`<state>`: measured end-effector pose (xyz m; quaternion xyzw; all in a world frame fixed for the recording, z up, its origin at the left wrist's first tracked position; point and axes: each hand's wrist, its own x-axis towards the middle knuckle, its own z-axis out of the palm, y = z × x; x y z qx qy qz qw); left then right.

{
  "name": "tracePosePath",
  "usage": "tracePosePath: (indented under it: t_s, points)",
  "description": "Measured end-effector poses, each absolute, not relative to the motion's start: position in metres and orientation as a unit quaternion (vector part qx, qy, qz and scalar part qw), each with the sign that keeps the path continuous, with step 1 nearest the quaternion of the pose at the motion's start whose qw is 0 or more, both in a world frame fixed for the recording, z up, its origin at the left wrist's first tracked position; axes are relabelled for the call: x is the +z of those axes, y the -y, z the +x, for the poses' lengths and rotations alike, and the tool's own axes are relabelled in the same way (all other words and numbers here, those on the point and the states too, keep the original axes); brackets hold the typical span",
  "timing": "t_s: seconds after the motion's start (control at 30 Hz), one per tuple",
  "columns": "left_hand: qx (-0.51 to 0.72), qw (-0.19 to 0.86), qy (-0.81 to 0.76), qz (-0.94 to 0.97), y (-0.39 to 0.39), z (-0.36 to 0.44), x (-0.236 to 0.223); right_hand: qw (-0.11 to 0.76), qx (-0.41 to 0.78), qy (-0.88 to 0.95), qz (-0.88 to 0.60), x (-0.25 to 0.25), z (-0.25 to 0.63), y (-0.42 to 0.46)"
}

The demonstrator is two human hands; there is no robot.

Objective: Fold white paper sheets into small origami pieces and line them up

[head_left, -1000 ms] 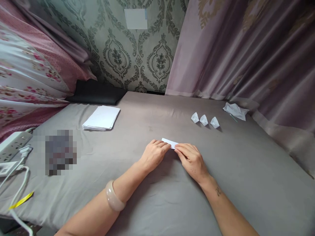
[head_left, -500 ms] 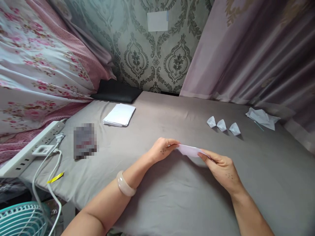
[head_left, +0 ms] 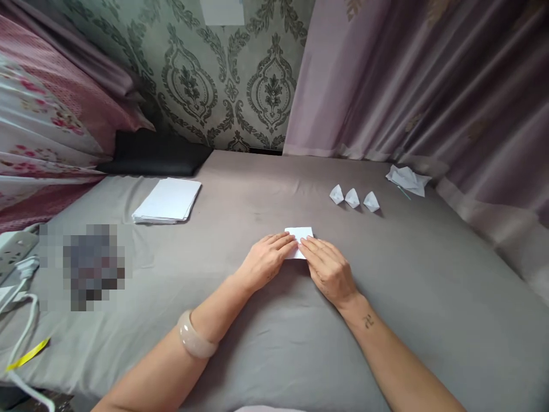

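Patterned grey-green wallpaper point(head_left: 231, 86) fills the back of the room, with one white sheet point(head_left: 223, 11) on it, cut off by the top edge of the view; one mauve curtain point(head_left: 364, 74) hangs to the right, and pink floral fabric point(head_left: 43, 114) drapes on the left. Below spreads one broad surface covered in grey cloth point(head_left: 429, 309). Two bare hands meet near its middle over one small piece of white paper point(head_left: 301, 232), which lies flat on the cloth. Both the left hand point(head_left: 266, 260) and the right hand point(head_left: 330, 269) rest on it with fingers outstretched and side by side, laid over the top rather than curled round it; the thumbs are hidden. One pale bangle point(head_left: 193, 337) circles the left wrist. Beyond the right hand stand three folded white paper shapes point(head_left: 352, 198) in a row, two close together and the third slightly apart. Farther right lies one crumpled white heap point(head_left: 407, 179), with one thin greenish stick point(head_left: 404, 193) just beside it. On the far left are one stack of white paper point(head_left: 168, 199), its sheets too many to count, one black item point(head_left: 154, 153) behind it, one power strip point(head_left: 12, 252), and one yellow strip point(head_left: 29, 355) by a white cable point(head_left: 26, 332).
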<state>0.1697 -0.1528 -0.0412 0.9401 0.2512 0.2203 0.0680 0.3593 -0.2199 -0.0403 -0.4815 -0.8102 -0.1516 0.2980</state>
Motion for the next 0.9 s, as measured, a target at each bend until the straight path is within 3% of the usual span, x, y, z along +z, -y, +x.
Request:
tracePosePath:
  t_s: [0.27, 0.57, 0.9]
  points:
    - [0.177, 0.065, -0.263, 0.946, 0.151, 0.168, -0.052, 0.221, 0.019, 0.793, -0.567, -0.048, 0.365, 0.221]
    - [0.161, 0.107, -0.261, 0.946, 0.148, 0.168, -0.052, 0.177, 0.070, 0.806, -0.560, -0.045, 0.364, 0.221]
    - [0.143, 0.118, -0.257, 0.948, 0.158, 0.166, -0.035, 0.203, 0.059, 0.806, -0.553, -0.035, 0.367, 0.232]
